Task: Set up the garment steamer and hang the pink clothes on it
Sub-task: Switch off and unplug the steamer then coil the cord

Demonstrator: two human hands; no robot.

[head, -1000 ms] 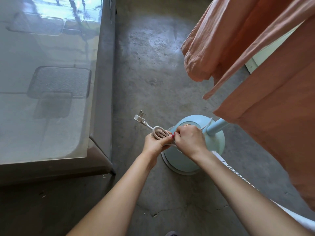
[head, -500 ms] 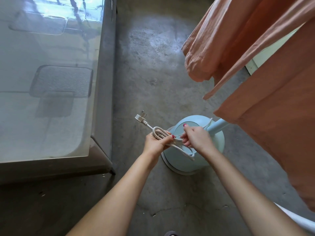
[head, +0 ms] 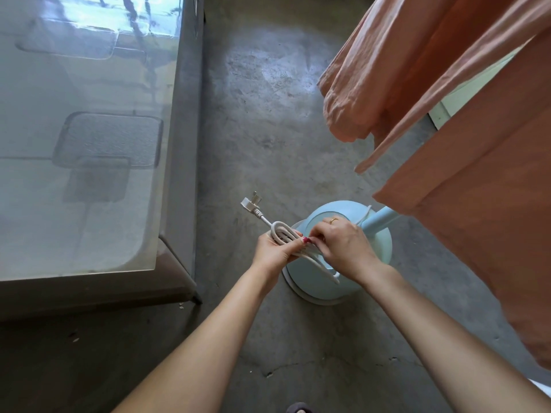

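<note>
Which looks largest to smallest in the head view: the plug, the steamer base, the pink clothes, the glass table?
1. Glass table and pink clothes: both cut off by the frame and similar in area, so unranked.
2. Steamer base.
3. Plug.

No text, label, brand, number or sign can be read on anything here.
</note>
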